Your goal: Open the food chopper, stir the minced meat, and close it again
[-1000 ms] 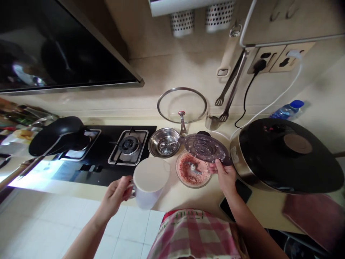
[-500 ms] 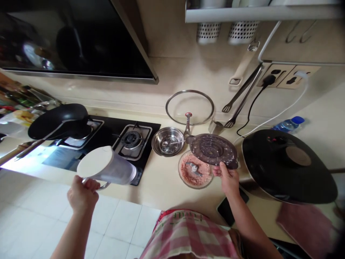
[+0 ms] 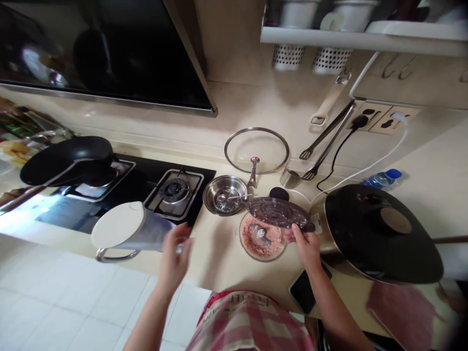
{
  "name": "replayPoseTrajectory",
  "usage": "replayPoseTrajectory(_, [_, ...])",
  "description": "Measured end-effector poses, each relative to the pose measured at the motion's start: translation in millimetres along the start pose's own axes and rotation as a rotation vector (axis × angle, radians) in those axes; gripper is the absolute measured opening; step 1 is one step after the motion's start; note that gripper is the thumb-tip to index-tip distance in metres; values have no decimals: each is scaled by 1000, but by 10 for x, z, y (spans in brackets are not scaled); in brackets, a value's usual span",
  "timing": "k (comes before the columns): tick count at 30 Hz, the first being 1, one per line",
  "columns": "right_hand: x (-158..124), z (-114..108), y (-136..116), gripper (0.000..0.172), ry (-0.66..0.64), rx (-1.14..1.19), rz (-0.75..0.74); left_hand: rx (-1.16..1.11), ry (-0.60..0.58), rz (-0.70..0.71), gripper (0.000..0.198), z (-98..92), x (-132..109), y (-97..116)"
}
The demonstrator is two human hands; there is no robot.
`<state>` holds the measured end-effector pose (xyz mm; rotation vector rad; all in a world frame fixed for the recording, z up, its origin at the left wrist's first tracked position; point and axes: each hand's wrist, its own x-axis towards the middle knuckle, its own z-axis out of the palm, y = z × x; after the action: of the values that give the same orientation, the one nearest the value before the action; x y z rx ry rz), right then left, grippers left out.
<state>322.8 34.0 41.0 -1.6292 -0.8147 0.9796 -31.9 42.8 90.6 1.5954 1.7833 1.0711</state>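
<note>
My right hand (image 3: 302,246) grips the dark translucent chopper lid (image 3: 274,210) by its edge; pale bits cling to the lid. Just below the tilted lid, a clear chopper bowl (image 3: 263,259) holds minced meat (image 3: 252,245) around a metal blade (image 3: 261,234). A clear plastic pitcher (image 3: 153,230) with a white lid stands at the stove's front right corner. Beside its base is my left hand (image 3: 176,256), fingers apart and slightly blurred, holding nothing. Left of the bowl sits a shiny steel bowl (image 3: 209,204) with a spoon-like utensil in it.
A large lidded pot (image 3: 380,234) takes up the right side, a phone (image 3: 309,290) in front of it. At left, a black wok (image 3: 69,161) sits on the gas stove (image 3: 146,178). A glass lid (image 3: 256,130) leans on the wall. Spatulas hang beside plugged-in cords.
My left hand has let go of the pitcher's handle and moved right; the pitcher now stands on its own. The right hand still holds the chopper lid, tilted more edge-on. The view has shifted slightly.
</note>
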Motion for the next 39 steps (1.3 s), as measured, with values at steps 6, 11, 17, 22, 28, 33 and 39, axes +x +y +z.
replayPoseTrajectory(6, [95,-4,-271,46,-188,-122,-74,-182,-454,177,31,826,389,398])
replayPoseTrajectory(11, [176,12,-370,39,-267,-81,-131,-342,-398,27,27,895,444,316])
replayPoseTrajectory(17, [54,43,-212,30,-149,-345,-264,-488,-292,-171,35,868,269,67])
replayPoseTrajectory(22, [-31,126,-415,37,-219,-746,-671,-492,-305,-227,38,828,152,-15])
replayPoseTrajectory(28, [195,208,-498,59,-172,-1315,-795,-383,-342,-137,34,745,63,142])
replayPoseTrajectory(33, [118,192,-281,54,-270,-1273,-741,-335,-304,-105,29,762,34,259])
replayPoseTrajectory(39, [137,158,-496,55,-292,-1200,-831,-267,-327,-84,27,796,18,277])
